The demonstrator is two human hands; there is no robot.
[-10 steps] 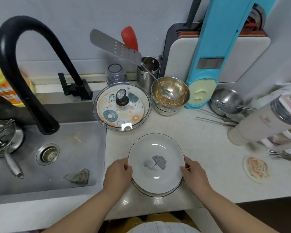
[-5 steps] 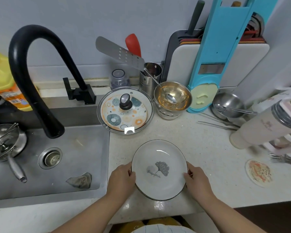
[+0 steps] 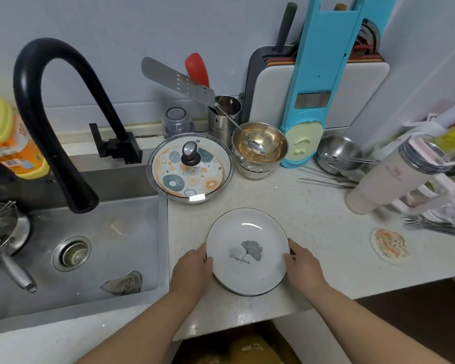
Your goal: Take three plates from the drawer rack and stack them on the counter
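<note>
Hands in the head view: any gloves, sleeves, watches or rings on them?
None visible. The left hand and right hand are both bare, with no gloves, and no rings show on the fingers in view. Both forearms are uncovered down to the frame's bottom edge, so no sleeve, watch or wristband appears. Nails are too small to judge.

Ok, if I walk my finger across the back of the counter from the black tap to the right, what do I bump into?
Tap → glass lid → gold bowl → blue slicer → steel bowl → tumbler.
</note>
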